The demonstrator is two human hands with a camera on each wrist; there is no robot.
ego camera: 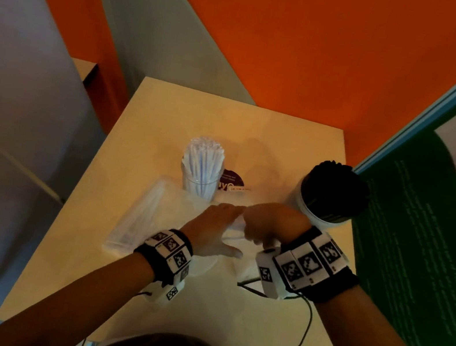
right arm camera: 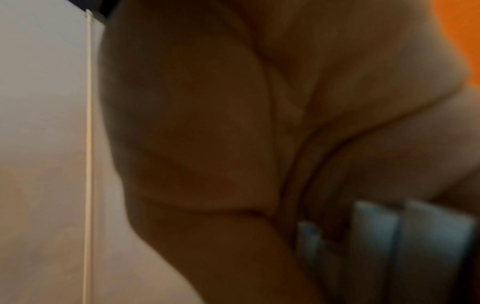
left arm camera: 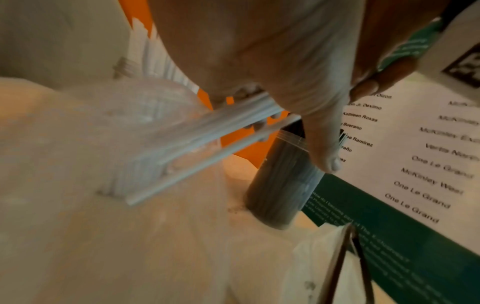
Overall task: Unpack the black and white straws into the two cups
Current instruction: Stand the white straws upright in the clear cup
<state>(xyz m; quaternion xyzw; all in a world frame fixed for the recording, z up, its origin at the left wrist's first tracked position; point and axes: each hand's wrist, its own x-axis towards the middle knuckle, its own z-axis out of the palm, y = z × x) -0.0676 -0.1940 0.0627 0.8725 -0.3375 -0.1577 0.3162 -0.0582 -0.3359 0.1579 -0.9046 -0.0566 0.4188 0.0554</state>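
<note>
A clear cup [ego camera: 199,186] at the table's middle holds a full bunch of white straws [ego camera: 205,153]. To its right a white cup [ego camera: 310,207] is packed with black straws [ego camera: 336,189]. A clear plastic bag [ego camera: 136,217] with more white straws lies in front of the clear cup. My left hand [ego camera: 225,230] rests on the bag with its fingers stretched out. My right hand [ego camera: 261,229], just right of it, grips a small bunch of white straws [left arm camera: 215,135] that sticks out of the bag's mouth. Their ends [right arm camera: 415,236] show under its curled fingers.
A purple round sticker [ego camera: 231,182] lies behind the clear cup. A green and white poster board [ego camera: 428,238] stands along the table's right edge, close to the black-straw cup. A thin black cable [ego camera: 298,337] runs over the near table top.
</note>
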